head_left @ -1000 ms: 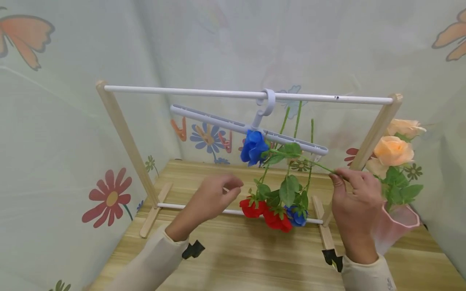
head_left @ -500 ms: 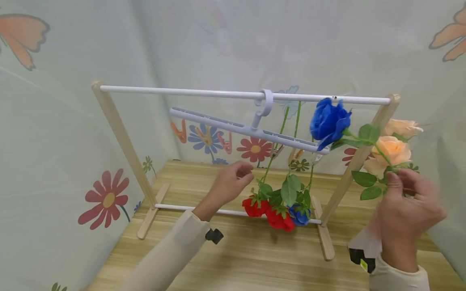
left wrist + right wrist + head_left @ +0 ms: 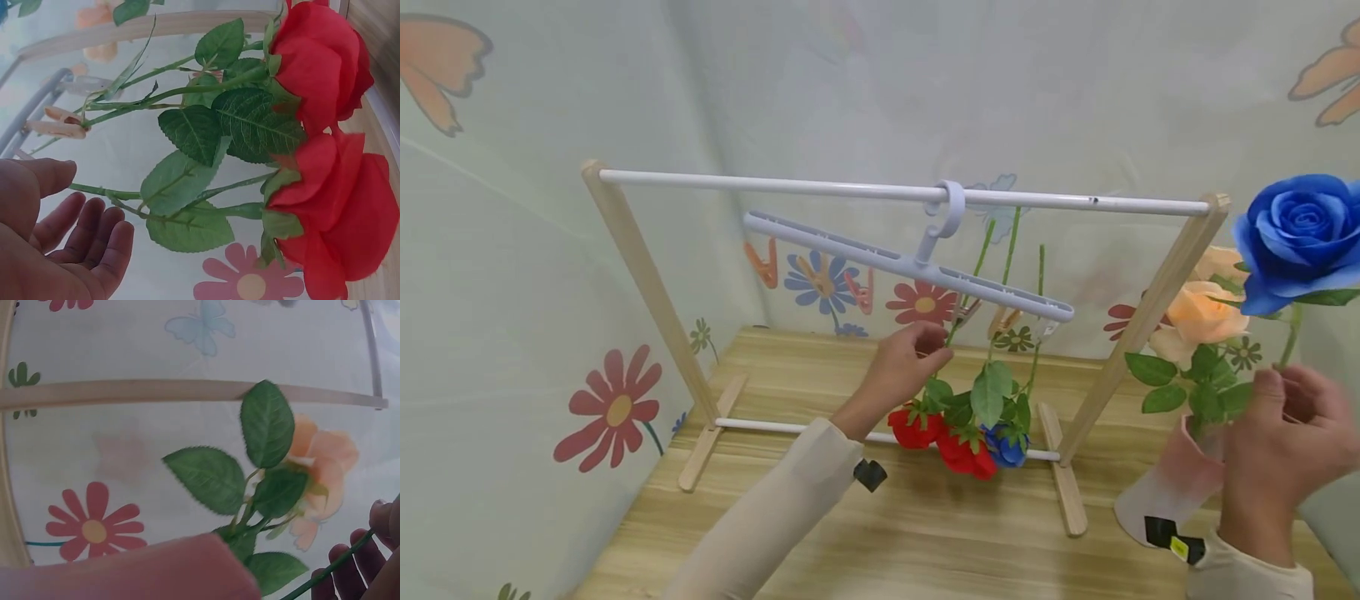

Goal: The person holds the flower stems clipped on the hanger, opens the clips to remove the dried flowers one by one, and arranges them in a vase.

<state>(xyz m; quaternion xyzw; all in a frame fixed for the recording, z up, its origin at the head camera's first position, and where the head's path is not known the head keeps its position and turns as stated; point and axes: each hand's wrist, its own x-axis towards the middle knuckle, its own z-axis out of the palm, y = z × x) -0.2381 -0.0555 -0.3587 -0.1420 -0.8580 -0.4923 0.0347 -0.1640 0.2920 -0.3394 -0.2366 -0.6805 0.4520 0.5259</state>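
Note:
My right hand (image 3: 1279, 392) pinches the green stem (image 3: 330, 570) of a blue rose (image 3: 1298, 235), held upright at the far right, above a pink vase (image 3: 1171, 487). The vase holds peach roses (image 3: 1205, 312). My left hand (image 3: 927, 348) reaches to the stems hanging from a white clip hanger (image 3: 910, 263) on the rack's top rod (image 3: 775, 185). In the left wrist view its fingers (image 3: 81, 228) are relaxed and hold nothing, just beside a leafy stem (image 3: 206, 194). Two red roses (image 3: 917, 427) and a small blue rose (image 3: 1006, 447) hang head down.
The wooden-legged rack (image 3: 647, 283) stands on a wooden table (image 3: 925, 533), with its right leg (image 3: 1138, 329) close to the vase. Flower-printed cloth walls (image 3: 512, 317) close in the left, back and right. Orange clips (image 3: 766, 265) hang from the hanger's left part.
My right hand has carried the blue rose from in front of the hanger to the far right and turned it upright above the vase. My left hand has moved forward to the hanging stems.

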